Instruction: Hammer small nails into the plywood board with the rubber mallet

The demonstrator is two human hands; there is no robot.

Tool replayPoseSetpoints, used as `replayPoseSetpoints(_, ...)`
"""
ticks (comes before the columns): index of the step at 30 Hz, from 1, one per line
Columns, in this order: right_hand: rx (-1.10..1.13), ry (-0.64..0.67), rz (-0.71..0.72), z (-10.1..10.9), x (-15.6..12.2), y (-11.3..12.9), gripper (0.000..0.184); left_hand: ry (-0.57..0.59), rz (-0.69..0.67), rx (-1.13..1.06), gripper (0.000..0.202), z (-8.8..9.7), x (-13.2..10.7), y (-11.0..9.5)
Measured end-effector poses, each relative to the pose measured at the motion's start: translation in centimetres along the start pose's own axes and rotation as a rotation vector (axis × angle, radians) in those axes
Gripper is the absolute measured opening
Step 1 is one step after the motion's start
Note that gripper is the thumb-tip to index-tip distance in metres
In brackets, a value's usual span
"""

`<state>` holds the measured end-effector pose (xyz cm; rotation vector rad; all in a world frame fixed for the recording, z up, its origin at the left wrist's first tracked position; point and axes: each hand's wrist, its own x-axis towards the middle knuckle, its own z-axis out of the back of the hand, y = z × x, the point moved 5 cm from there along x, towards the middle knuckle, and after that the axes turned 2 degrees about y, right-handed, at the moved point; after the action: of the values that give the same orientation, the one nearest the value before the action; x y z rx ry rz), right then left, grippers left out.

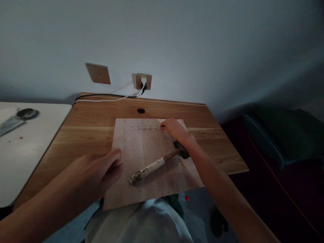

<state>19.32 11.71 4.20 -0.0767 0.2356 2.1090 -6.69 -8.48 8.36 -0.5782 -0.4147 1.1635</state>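
Note:
A thin wooden board [149,145] lies on the desk, its near edge jutting over the front. Several small nails [144,128] stand upright in a row near its far edge, with a faint line running along them. My right hand [173,128] is at the right end of that row, its fingers pinched together against the board; whatever they hold is hidden. Across the board lies a hammer [152,167], its head under my right forearm and its worn, white-wrapped handle toward me. My left hand [107,167] is curled closed over the board's left edge, its contents hidden.
The wooden desk [78,135] stands against the wall and has a round cable hole [141,110]. Cables [106,98] run from a wall socket [142,81] along its back. At left, a white table [30,148] holds a dark round object [27,113]. A dark cushion [283,135] lies at right.

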Motion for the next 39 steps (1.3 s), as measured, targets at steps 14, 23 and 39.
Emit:
replayPoseSetpoints(14,-0.047,-0.146,-0.068,2.5,-1.6,1.0,0.036,-0.067,-0.121,0.175,0.020,-3.2,15.3,7.2)
replayPoseSetpoints(23,0.043,0.003,0.016,1.0,1.1,3.6,0.027,-0.052,-0.146,0.101,0.009,-2.3,16.6,5.9)
replayPoseSetpoints(39,0.000,-0.013,0.011,1.7,0.2,4.1,0.034,-0.076,-0.123,0.185,0.018,-4.4,17.2,5.7)
